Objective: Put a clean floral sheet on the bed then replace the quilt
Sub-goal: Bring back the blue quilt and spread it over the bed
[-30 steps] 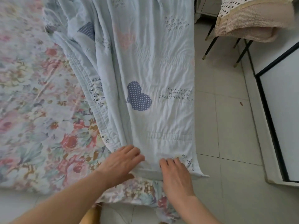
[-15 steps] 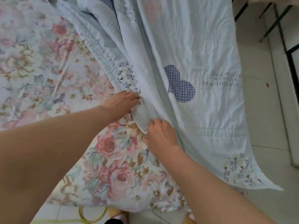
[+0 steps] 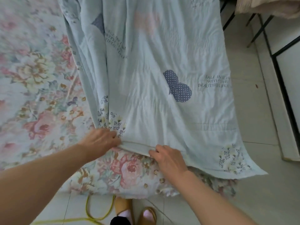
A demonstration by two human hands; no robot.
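Two hands work one pale blue quilt (image 3: pixel 162 65) lying over one floral sheet (image 3: pixel 32 88) on the bed. The left hand (image 3: pixel 101 141) pinches the quilt's near hem at about seven o'clock, fingers curled onto the fabric; the right hand (image 3: pixel 170 157) grips the same hem just beside it, toward six. Two slippered feet (image 3: pixel 138 211) show at the bottom, partly cut off, beside one yellow cord (image 3: pixel 90 215). The quilt's printed lettering is cropped at its right edge. Its far end runs out of view at twelve. At three o'clock lies tiled floor (image 3: pixel 253 111), with dark chair legs (image 3: pixel 259 30) at one.
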